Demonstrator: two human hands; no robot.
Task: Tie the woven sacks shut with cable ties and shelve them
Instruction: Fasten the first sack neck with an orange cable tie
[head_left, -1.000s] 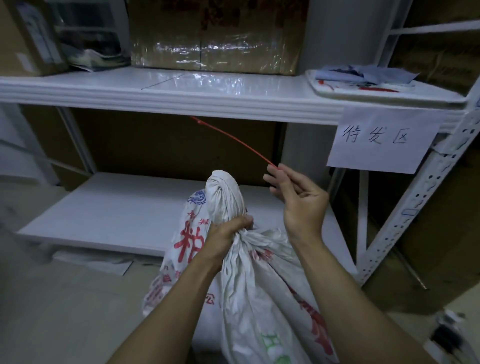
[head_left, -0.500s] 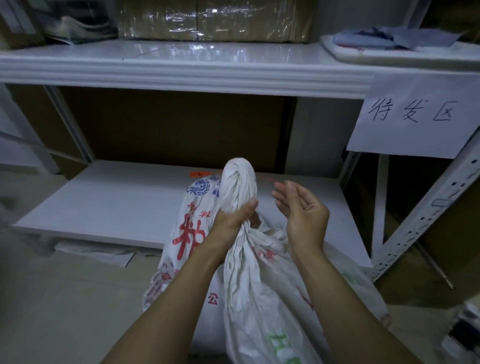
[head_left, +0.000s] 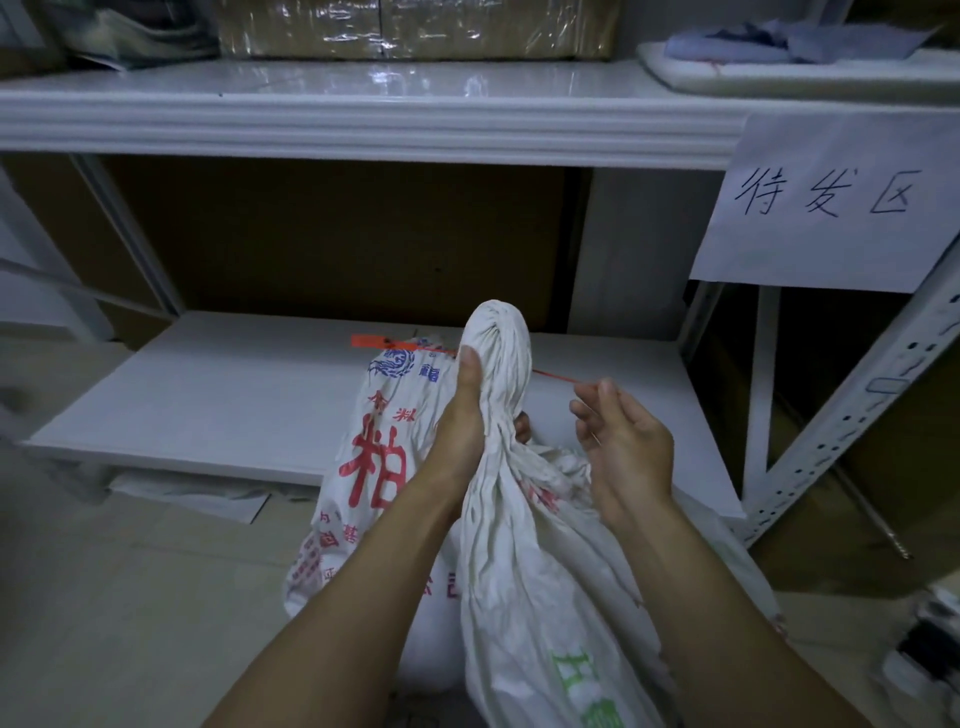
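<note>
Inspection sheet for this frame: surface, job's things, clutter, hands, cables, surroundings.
Surface: white lower shelf; sacks stand in front of it.
Job's things: woven sack, neck twisted; second printed sack behind it; red cable tie passing behind the neck, not yet closed.
Clutter: paper sheet under the shelf; blurred dark items at lower right, unidentifiable.
Hands: left hand grips the neck; right hand pinches the tie's thin end.
Cables: nothing seen.
Surroundings: upper shelf with film-wrapped cartons and a tray; handwritten paper sign.
</note>
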